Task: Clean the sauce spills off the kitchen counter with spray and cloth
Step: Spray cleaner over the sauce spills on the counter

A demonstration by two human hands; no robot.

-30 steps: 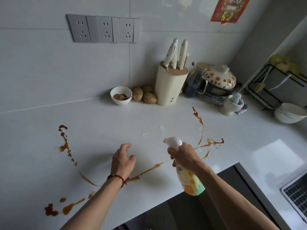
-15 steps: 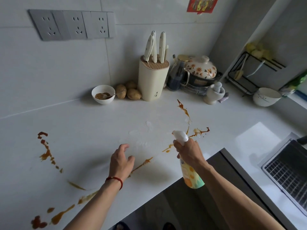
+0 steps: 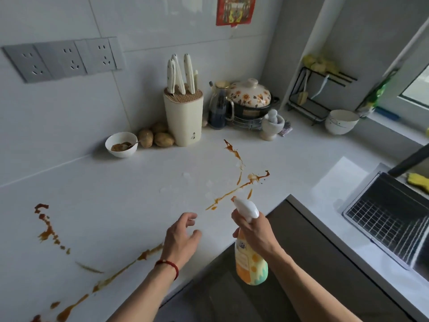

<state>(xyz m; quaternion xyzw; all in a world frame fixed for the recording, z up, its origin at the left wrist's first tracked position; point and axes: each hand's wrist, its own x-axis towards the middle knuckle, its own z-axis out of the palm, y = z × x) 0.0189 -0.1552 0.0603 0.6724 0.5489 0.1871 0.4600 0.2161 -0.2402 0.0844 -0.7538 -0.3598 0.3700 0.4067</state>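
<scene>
Brown sauce spills [image 3: 241, 182] streak the white counter [image 3: 130, 196], with more sauce [image 3: 47, 228] at the left and a long trail [image 3: 116, 273] running toward the front edge. My right hand [image 3: 257, 233] grips a spray bottle [image 3: 249, 254] with a white nozzle and a yellow, orange and green body, held over the counter's front edge with the nozzle pointing toward the spills. My left hand [image 3: 181, 238] hovers just over the counter with loosely curled fingers and holds nothing. Small wet foam spots [image 3: 185, 175] lie near the sauce. A yellow cloth [image 3: 419, 181] lies by the sink at the right edge.
Along the back wall stand a white bowl with sauce and a spoon [image 3: 121, 144], potatoes [image 3: 155, 137], a cream knife block [image 3: 183, 117], a dark bottle [image 3: 219, 108], a floral pot [image 3: 250, 95] and a mortar [image 3: 272, 124]. A white bowl [image 3: 341, 122], a black rack [image 3: 318, 94] and the sink grid [image 3: 390, 219] are right.
The view has swung left and down a little. My right hand with the spray bottle has pulled back slightly toward the counter edge. My left hand stays hovering in the same place.
</scene>
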